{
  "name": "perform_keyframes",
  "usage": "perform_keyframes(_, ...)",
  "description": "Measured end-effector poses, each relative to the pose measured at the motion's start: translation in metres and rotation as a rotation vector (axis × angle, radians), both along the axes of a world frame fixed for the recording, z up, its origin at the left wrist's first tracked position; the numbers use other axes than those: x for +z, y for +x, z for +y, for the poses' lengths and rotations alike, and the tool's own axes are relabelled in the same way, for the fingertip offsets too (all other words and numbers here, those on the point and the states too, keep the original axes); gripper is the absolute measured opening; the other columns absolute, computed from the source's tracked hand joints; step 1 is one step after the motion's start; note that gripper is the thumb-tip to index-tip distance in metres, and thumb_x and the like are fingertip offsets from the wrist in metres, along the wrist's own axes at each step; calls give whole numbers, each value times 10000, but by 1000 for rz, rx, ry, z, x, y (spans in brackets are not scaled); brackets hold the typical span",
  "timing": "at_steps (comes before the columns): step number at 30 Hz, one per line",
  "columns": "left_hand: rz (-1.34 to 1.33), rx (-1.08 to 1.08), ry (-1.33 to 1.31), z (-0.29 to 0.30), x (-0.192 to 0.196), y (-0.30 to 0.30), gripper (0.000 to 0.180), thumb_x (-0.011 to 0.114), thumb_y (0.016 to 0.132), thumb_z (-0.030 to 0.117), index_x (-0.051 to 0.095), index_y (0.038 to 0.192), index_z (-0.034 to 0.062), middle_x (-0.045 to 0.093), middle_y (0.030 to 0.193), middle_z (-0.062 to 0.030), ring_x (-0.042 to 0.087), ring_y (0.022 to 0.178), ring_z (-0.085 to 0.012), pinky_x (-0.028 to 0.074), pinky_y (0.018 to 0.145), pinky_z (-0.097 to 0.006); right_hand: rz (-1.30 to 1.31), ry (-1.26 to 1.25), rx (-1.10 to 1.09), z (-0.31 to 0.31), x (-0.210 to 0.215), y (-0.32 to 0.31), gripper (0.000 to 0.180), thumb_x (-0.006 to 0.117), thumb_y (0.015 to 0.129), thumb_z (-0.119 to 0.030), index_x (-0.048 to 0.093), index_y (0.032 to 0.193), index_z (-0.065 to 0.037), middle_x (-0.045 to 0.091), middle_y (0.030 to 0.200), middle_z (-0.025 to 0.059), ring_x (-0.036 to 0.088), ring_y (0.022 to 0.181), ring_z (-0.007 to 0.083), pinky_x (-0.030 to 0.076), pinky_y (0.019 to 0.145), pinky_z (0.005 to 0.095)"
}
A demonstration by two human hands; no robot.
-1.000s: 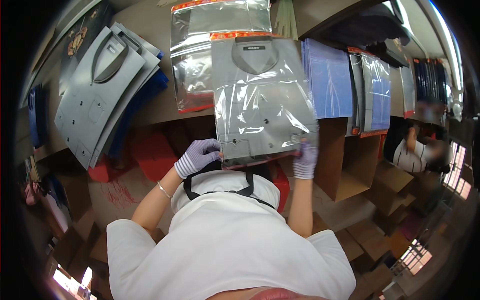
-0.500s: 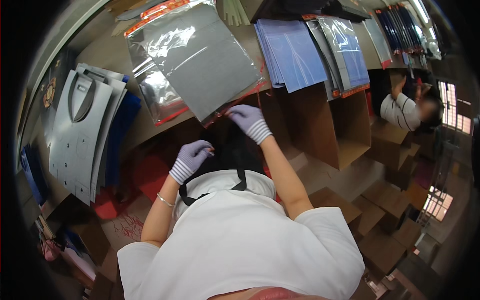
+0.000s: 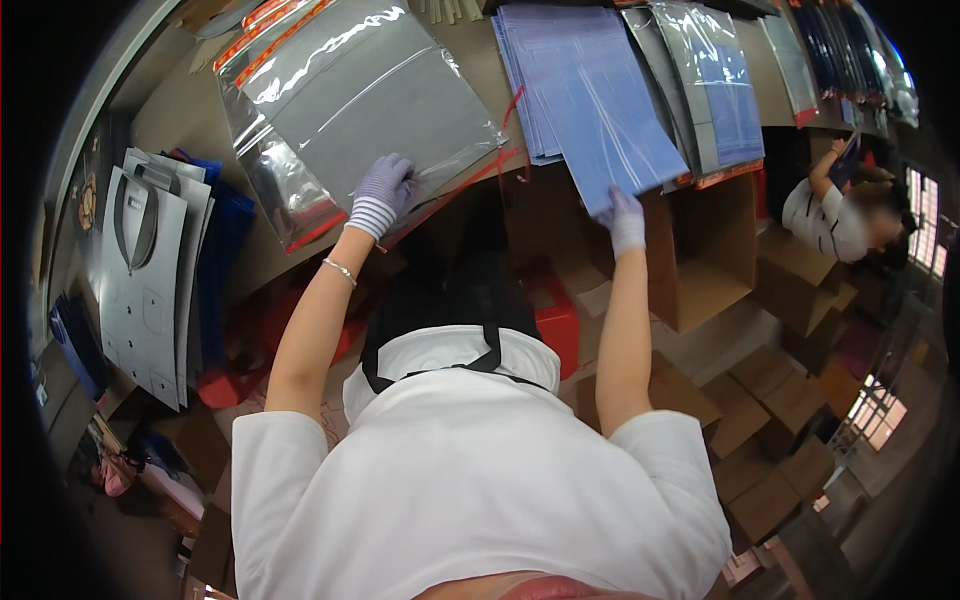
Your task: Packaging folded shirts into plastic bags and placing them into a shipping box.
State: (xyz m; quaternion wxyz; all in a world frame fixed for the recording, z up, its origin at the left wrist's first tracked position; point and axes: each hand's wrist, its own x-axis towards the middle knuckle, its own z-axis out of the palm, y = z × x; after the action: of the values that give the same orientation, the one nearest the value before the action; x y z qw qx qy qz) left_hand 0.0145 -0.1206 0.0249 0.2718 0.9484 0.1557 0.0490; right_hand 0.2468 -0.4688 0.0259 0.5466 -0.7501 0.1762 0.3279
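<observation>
My right hand (image 3: 625, 218), in a striped-cuff lilac glove, grips the near corner of a blue printed sheet (image 3: 605, 105). That sheet slants out over the table edge from a stack of similar blue sheets (image 3: 515, 85). On the left, my gloved left hand (image 3: 384, 195) lies at the near edge of a clear plastic bag (image 3: 455, 165), its fingers curled against it. A flat grey piece (image 3: 370, 105) shows inside that bag. Underneath lies another clear bag (image 3: 275, 150) with red trim.
Grey bags with handles (image 3: 150, 270) lean at the left table edge. Right of the blue stack are grey and blue bagged pieces (image 3: 725, 90), above an open cardboard box (image 3: 710, 260). Another person (image 3: 830, 215) works at the far right. Brown boxes (image 3: 770, 390) cover the floor.
My right hand has left the bag edge, moved right and taken the blue sheet, pulling it toward me. My left hand has risen from near my lap onto the bag.
</observation>
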Motion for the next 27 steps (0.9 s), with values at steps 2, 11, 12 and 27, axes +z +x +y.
perform_keyframes(2,62,-31,-5,14,-7,-8,185,621,716,101,568,871,16,561,780,-103,554,741,-258,458,704,-318,-343,12,4,-32,31,-31,279,574,835,-221,583,955,31,567,847,46,514,713,112,426,614,259)
perform_keyframes(11,-218,442,-1001,5,30,16,180,619,791,114,620,902,-28,629,770,-49,558,721,-100,455,677,-230,-620,-209,406,41,109,-234,462,560,850,-279,491,504,19,387,402,99,352,371,147,302,409,344)
perform_keyframes(12,-280,480,-1016,5,35,19,185,622,789,116,620,906,-28,629,770,-48,559,722,-96,456,678,-230,-571,-151,416,52,115,-252,455,563,846,-263,488,503,26,423,410,119,391,367,160,310,414,354)
perform_keyframes(27,-298,270,-472,3,88,-7,107,617,730,87,623,811,16,598,753,-101,580,715,-217,467,683,-300,-372,30,461,72,109,-280,322,550,843,-208,552,665,60,452,495,86,384,473,124,336,452,318)
